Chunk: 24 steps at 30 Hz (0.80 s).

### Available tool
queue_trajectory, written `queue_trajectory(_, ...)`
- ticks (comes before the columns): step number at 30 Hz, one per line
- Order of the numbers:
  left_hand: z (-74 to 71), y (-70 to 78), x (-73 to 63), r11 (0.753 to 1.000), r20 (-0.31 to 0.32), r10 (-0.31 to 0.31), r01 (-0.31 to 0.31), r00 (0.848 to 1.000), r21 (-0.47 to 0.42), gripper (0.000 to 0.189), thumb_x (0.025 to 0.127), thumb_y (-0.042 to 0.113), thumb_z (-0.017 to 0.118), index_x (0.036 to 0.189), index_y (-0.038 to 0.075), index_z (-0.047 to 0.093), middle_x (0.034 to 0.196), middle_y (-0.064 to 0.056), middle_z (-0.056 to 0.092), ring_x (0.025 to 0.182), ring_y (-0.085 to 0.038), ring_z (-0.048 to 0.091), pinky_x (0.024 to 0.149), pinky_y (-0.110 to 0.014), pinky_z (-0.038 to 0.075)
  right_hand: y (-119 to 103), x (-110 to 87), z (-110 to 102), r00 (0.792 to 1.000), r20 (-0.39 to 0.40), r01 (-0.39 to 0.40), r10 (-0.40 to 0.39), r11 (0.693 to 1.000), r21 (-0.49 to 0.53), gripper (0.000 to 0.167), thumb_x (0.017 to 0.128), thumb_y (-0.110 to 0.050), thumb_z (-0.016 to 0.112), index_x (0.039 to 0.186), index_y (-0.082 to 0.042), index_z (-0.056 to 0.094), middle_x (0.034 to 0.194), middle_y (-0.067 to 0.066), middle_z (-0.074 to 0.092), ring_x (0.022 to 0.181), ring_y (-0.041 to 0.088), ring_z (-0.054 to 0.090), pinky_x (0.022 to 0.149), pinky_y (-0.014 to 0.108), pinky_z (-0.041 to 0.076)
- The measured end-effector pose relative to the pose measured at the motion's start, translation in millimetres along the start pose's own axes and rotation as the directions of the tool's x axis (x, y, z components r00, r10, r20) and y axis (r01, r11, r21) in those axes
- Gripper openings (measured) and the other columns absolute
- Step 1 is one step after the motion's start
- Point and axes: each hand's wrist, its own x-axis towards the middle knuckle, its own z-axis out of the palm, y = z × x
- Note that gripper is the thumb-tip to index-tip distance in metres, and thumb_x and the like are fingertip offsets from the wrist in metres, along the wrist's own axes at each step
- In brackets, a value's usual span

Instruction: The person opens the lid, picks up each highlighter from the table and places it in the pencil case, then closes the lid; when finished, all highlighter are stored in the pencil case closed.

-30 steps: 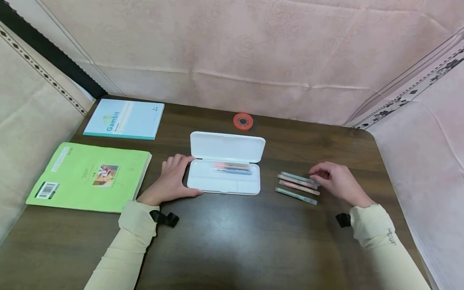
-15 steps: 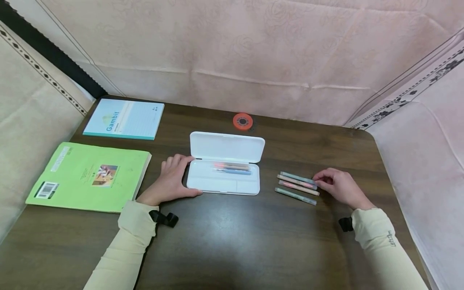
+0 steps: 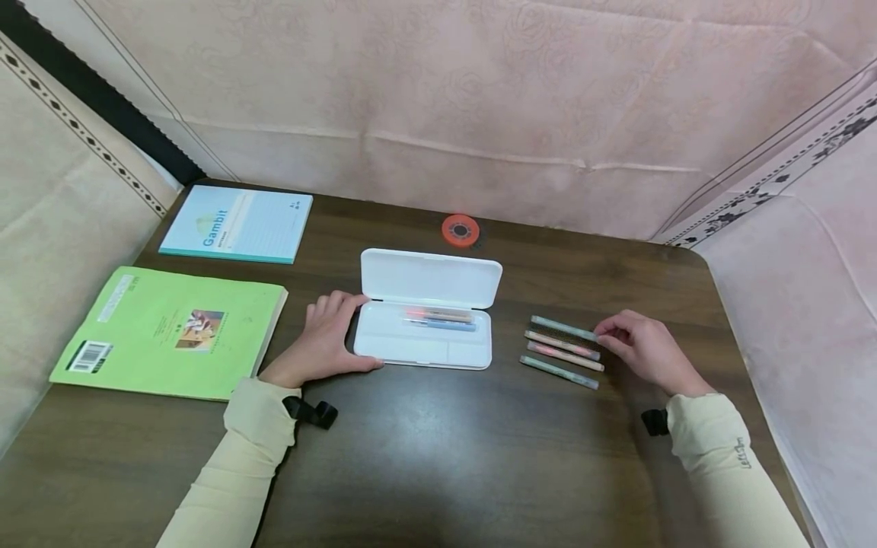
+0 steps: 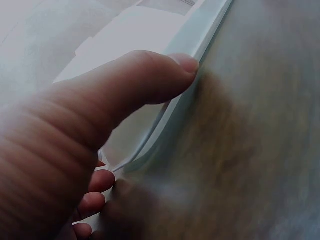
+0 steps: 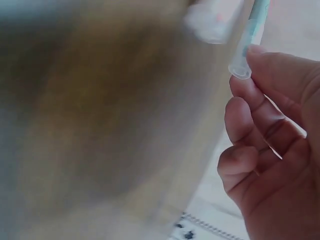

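A white pencil case [image 3: 384, 339] lies with its lid raised, and a few pens [image 3: 441, 323] rest in its tray. My left hand [image 3: 318, 339] grips the case's left end, thumb at the front edge and fingers at the back corner. In the left wrist view the thumb [image 4: 145, 77] presses on the case's rim. To the right, my right hand [image 3: 644, 346] pinches the end of a teal pen [image 3: 563, 328] between thumb and fingertips; its clear end [image 5: 241, 65] shows in the right wrist view. Three more pens [image 3: 563, 356] lie just in front of it.
On the left are a green book [image 3: 151, 335] and, behind it, a light-blue notebook [image 3: 267, 221]. A red round disc [image 3: 460, 230] lies behind the case. Pale cloth [image 3: 479, 99] hangs around the back and sides of the brown table [image 3: 425, 457].
The right hand has taken hold of the teal pen's end and moved it slightly back, apart from the other pens. My left hand has stayed on the pencil case.
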Motion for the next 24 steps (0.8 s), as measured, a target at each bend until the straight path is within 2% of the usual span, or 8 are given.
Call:
queue_trajectory(5,0.7,-0.1,-0.6,1.0,0.0,-0.002,0.002,1.0,0.002,0.101,0.064,0.054,0.086,0.141,0.01,0.039,0.122,-0.014,0.043,0.11,-0.03,0.035,0.09,-0.047,0.023,-23.0,12.1,-11.1,0.994,-0.057,0.096,-0.095,0.995,0.016,0.008,0.089,-0.008,0.072,0.095,-0.013,0.071,0.087,-0.005,0.065,0.072,0.003,0.053,0.063,0.024,0.046)
queue_trajectory(9,-0.3,1.2,-0.8,1.0,0.005,-0.004,0.004,1.0,-0.006,0.101,0.064,0.053,0.085,0.142,0.009,0.038,0.122,-0.014,0.043,0.11,-0.031,0.035,0.09,-0.047,0.022,-49.8,28.5,-13.3,0.989,-0.048,0.144,-0.143,0.989,0.023,0.008,0.09,-0.009,0.071,0.097,-0.013,0.071,0.087,-0.006,0.064,0.072,0.004,0.054,0.063,0.026,0.048)
queue_trajectory(13,-1.3,1.9,-0.8,1.0,0.005,-0.005,0.005,1.0,-0.014,0.1,0.064,0.054,0.085,0.141,0.009,0.039,0.122,-0.014,0.043,0.11,-0.031,0.035,0.09,-0.047,0.022,-77.6,47.0,-6.6,0.984,0.0,0.179,-0.179,0.983,0.03,0.006,0.091,-0.012,0.07,0.097,-0.013,0.071,0.089,-0.005,0.064,0.073,0.004,0.057,0.066,0.028,0.05)
queue_trajectory(18,0.1,0.1,-0.3,1.0,0.006,-0.011,0.011,1.0,-0.005,0.101,0.064,0.055,0.085,0.142,0.01,0.039,0.123,-0.014,0.043,0.111,-0.03,0.035,0.09,-0.046,0.023,-109.0,67.9,10.6,0.977,0.112,0.174,-0.179,0.983,0.056,0.009,0.091,-0.018,0.07,0.099,-0.014,0.072,0.091,-0.005,0.064,0.075,0.007,0.058,0.07,0.029,0.051)
queue_trajectory(24,0.6,0.2,-0.2,1.0,0.003,-0.011,0.011,1.0,-0.012,0.1,0.064,0.054,0.085,0.141,0.009,0.039,0.122,-0.013,0.043,0.111,-0.03,0.035,0.09,-0.046,0.023,-127.6,82.4,37.2,0.968,0.176,0.173,-0.181,0.983,0.057,0.01,0.09,-0.017,0.071,0.099,-0.012,0.072,0.092,-0.001,0.065,0.077,0.015,0.057,0.074,0.031,0.051)
